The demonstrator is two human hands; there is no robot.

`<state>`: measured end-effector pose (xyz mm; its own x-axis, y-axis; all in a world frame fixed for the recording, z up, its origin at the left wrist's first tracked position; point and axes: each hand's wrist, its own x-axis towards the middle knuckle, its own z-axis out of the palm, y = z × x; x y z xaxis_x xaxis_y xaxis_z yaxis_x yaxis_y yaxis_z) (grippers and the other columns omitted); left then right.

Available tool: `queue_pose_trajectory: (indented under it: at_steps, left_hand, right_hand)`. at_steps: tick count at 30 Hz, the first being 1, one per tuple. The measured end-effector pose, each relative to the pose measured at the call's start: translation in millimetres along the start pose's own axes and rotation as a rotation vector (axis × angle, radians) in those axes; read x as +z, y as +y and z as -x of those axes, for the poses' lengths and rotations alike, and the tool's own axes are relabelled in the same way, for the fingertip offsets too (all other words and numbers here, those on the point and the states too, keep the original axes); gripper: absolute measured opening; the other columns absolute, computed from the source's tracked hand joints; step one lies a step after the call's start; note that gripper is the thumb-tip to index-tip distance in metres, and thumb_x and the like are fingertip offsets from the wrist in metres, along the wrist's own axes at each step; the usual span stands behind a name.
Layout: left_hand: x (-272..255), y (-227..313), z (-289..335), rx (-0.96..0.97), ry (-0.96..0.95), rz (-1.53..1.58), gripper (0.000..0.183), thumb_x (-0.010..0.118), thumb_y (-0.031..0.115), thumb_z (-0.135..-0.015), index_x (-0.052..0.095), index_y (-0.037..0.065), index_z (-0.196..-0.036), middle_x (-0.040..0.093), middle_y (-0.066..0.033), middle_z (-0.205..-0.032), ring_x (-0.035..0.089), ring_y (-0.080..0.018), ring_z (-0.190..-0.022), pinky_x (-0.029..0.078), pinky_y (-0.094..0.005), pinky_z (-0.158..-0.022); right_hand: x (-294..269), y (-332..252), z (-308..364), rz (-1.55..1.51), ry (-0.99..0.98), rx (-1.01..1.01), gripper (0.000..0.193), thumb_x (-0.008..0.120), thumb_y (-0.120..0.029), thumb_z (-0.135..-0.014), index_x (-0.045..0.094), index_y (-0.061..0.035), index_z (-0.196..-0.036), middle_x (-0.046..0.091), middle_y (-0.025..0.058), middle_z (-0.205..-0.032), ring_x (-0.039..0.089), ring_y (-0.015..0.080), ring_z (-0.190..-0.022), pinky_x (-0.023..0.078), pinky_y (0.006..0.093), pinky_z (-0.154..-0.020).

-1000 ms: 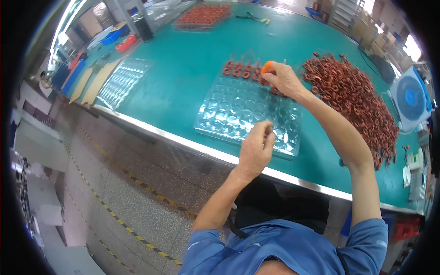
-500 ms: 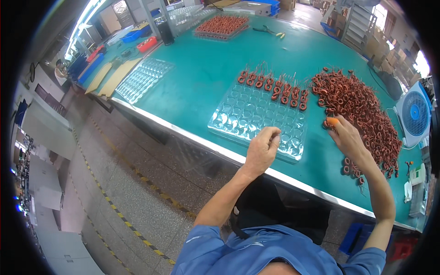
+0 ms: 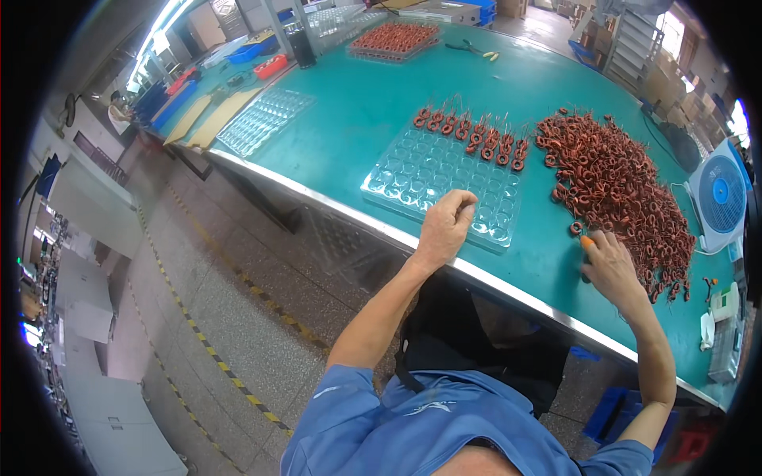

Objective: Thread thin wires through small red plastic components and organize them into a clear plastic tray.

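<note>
Green tabletop (image 3: 357, 103), clear blister tray (image 3: 444, 178) near front edge. Left hand (image 3: 446, 222) over tray, fingers curled shut, contents unclear. Right hand (image 3: 609, 266) at coil pile (image 3: 615, 182), fingers closed; whether they grip a coil can't tell.

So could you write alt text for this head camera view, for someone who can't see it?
A person's right hand reaches into a pile of copper-red wire coils on a teal table; the left hand rests curled on a clear plastic tray with one row of coils.

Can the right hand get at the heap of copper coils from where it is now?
Probably yes. The right hand rests on the green table at the near edge of the heap of copper coils, with nothing between them; the clear tray lies off to its left.
</note>
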<state>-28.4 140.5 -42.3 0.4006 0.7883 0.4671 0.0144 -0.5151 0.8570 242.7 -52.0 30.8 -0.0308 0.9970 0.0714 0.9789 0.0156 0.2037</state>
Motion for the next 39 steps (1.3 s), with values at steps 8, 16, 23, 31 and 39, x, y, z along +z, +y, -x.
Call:
queue_pose_trajectory:
  at_steps: [8, 16, 23, 31, 39]
  left_hand:
    - [1.7, 1.7, -0.2, -0.012, 0.011, 0.004, 0.012, 0.060, 0.004, -0.088, 0.061, 0.000, -0.099, 0.064, -0.0128, -0.083, 0.060, -0.0213, -0.070, 0.048, -0.0324, -0.064]
    - [1.7, -1.8, -0.2, -0.002, 0.023, -0.015, 0.011, 0.060, 0.004, -0.088, 0.061, 0.000, -0.099, 0.063, -0.0115, -0.082, 0.060, -0.0202, -0.070, 0.048, -0.0321, -0.064]
    - [2.8, 1.1, -1.1, 0.002, 0.022, 0.005, 0.011, 0.059, 0.005, -0.089, 0.061, 0.001, -0.099, 0.064, -0.0094, -0.081, 0.060, -0.0172, -0.070, 0.048, -0.0301, -0.065]
    - [51.6, 62.7, 23.8, -0.177, -0.353, 0.457, 0.030, 0.053, 0.022, -0.099, 0.049, 0.001, -0.119, 0.062, -0.0062, -0.088, 0.060, -0.0109, -0.075, 0.050, -0.0259, -0.068]
    - [71.1, 85.5, 29.9, -0.185, -0.495, 0.594, 0.029, 0.040, 0.026, -0.104, 0.047, 0.001, -0.116, 0.059, -0.0062, -0.081, 0.058, -0.0120, -0.064, 0.048, -0.0251, -0.059]
  right_hand:
    - [2.7, -1.6, 21.5, 0.038, -0.005, -0.138, 0.027, 0.058, -0.008, -0.082, 0.057, -0.0027, -0.108, 0.052, 0.0103, -0.095, 0.053, 0.0254, -0.093, 0.046, 0.0361, -0.076]
    - [0.6, -5.5, 31.6, 0.297, 0.050, -0.153, 0.032, 0.054, -0.008, -0.080, 0.056, -0.0001, -0.111, 0.055, 0.0109, -0.109, 0.052, 0.0227, -0.098, 0.045, 0.0313, -0.076]
    - [11.1, 19.3, 12.4, -0.061, 0.457, -0.050, 0.019, 0.064, -0.009, -0.085, 0.061, 0.0015, -0.100, 0.059, 0.0147, -0.103, 0.059, 0.0291, -0.086, 0.051, 0.0391, -0.073]
    - [-9.9, -37.7, -1.6, -0.728, 0.711, 0.132, 0.042, 0.074, -0.002, -0.078, 0.058, -0.0018, -0.118, 0.064, 0.0090, -0.091, 0.063, 0.0206, -0.082, 0.052, 0.0325, -0.073]
    - [-21.5, -80.3, -6.2, -0.545, 0.626, -0.072, 0.064, 0.073, -0.008, -0.078, 0.045, 0.0001, -0.135, 0.054, 0.0182, -0.124, 0.056, 0.0356, -0.109, 0.045, 0.0422, -0.094]
